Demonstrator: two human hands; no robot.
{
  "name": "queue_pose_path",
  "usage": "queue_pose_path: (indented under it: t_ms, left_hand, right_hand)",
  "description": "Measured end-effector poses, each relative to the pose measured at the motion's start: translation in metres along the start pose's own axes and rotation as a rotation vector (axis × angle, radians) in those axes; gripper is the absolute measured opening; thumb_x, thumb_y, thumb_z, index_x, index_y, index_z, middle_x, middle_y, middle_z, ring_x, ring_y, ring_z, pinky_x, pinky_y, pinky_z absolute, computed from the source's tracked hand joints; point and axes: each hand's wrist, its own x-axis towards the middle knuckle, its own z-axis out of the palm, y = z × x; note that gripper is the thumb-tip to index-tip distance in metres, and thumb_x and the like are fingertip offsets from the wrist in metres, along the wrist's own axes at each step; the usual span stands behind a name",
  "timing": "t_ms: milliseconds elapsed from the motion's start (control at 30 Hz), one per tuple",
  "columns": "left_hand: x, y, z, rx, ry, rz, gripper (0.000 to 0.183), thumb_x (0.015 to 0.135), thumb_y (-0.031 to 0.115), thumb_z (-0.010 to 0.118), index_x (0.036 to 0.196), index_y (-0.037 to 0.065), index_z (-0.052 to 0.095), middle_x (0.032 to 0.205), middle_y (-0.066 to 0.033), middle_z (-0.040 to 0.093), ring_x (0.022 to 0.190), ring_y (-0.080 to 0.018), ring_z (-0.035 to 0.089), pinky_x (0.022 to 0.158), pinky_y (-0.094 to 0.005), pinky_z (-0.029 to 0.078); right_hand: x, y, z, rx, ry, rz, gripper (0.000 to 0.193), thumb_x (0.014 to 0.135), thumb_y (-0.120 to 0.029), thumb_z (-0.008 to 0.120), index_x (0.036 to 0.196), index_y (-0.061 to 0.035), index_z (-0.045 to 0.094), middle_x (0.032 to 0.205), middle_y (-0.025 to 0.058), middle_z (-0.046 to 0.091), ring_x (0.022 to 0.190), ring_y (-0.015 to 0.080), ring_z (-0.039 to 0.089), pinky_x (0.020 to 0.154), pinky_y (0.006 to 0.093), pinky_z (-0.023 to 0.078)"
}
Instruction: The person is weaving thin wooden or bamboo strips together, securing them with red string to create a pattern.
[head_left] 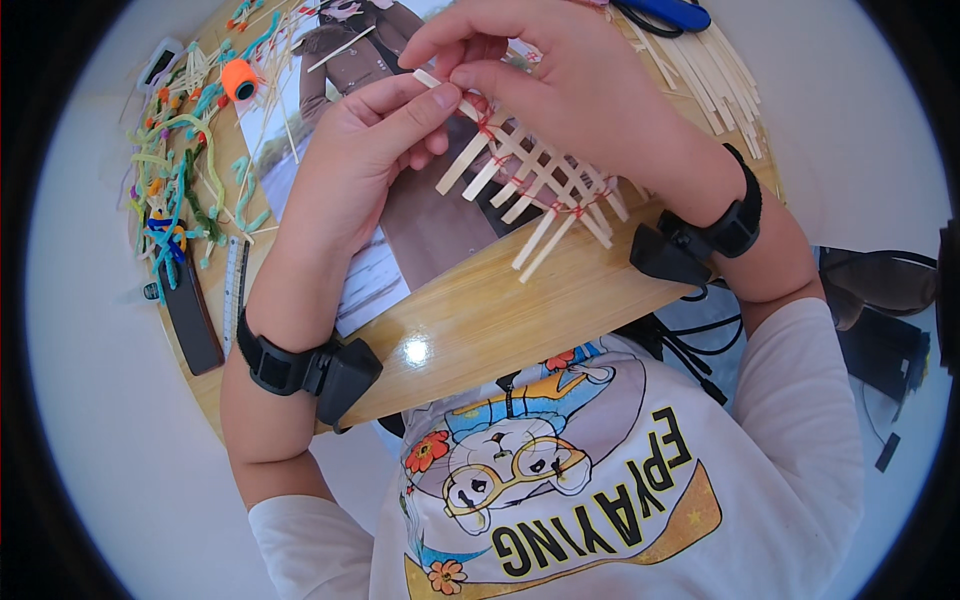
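Observation:
A lattice of pale, flat wooden strips (pixel 541 176), crossed and bound with red thread (pixel 486 130), hangs slanted above the table between my hands. My left hand (pixel 365 150) is closed, its thumb and fingers pinching one strip near the lattice's upper left end. My right hand (pixel 575 85) arches over that same end. Its thumb and fingertips come together beside the pinched strip; what lies between them is too small to make out. The lattice's far side is hidden under my right hand and wrist. Several loose strip ends stick out toward me.
Beneath lies a large printed picture (pixel 400 215) of a person in a brown coat on the wooden table (pixel 480 285). At left are coloured fuzzy stems (pixel 180 170), an orange spool (pixel 239 80), a ruler (pixel 235 280) and a dark bar (pixel 190 318). Loose strips (pixel 715 80) and a blue-handled tool (pixel 680 13) lie at far right.

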Motion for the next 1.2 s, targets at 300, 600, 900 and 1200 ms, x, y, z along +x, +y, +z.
queue_pose_path:
  t_ms: [300, 600, 900, 1200]
  left_hand:
    - [-0.003, 0.006, 0.006, -0.008, 0.043, -0.026, 0.020, 0.100, 0.025, 0.067, 0.102, 0.005, 0.071, 0.079, 0.0034, 0.062, 0.070, -0.0034, 0.053, 0.066, -0.0189, 0.042]
    - [-0.002, -0.002, 0.000, -0.053, 0.059, 0.021, 0.020, 0.098, 0.025, 0.070, 0.102, 0.006, 0.073, 0.080, 0.0017, 0.067, 0.071, -0.0028, 0.059, 0.065, -0.0171, 0.043]
    - [-0.002, 0.001, 0.004, 0.000, 0.062, -0.005, 0.026, 0.096, 0.025, 0.074, 0.111, 0.005, 0.076, 0.078, 0.0043, 0.065, 0.069, -0.0016, 0.054, 0.063, -0.0166, 0.041]
    - [-0.003, 0.003, 0.008, 0.037, 0.092, 0.001, 0.027, 0.094, 0.027, 0.076, 0.110, 0.005, 0.076, 0.078, 0.0051, 0.065, 0.068, -0.0013, 0.054, 0.063, -0.0166, 0.041]
  right_hand:
    - [-0.001, -0.012, -0.025, -0.241, 0.049, -0.095, 0.012, 0.091, -0.011, 0.073, 0.100, -0.0041, 0.069, 0.091, 0.0082, 0.066, 0.085, 0.0196, 0.064, 0.076, 0.0321, 0.051]
    - [0.000, -0.008, -0.010, -0.346, -0.084, -0.102, 0.013, 0.088, -0.015, 0.076, 0.089, -0.0049, 0.069, 0.091, 0.0084, 0.060, 0.089, 0.0270, 0.060, 0.079, 0.0379, 0.047]
    - [-0.003, 0.001, -0.011, -0.509, -0.035, -0.103, 0.014, 0.087, -0.015, 0.076, 0.088, -0.0034, 0.069, 0.090, 0.0100, 0.059, 0.093, 0.0281, 0.058, 0.083, 0.0387, 0.045]
    - [-0.003, -0.002, -0.007, -0.602, -0.060, -0.071, 0.012, 0.088, -0.014, 0.074, 0.088, -0.0028, 0.069, 0.089, 0.0109, 0.062, 0.090, 0.0281, 0.061, 0.081, 0.0376, 0.047]
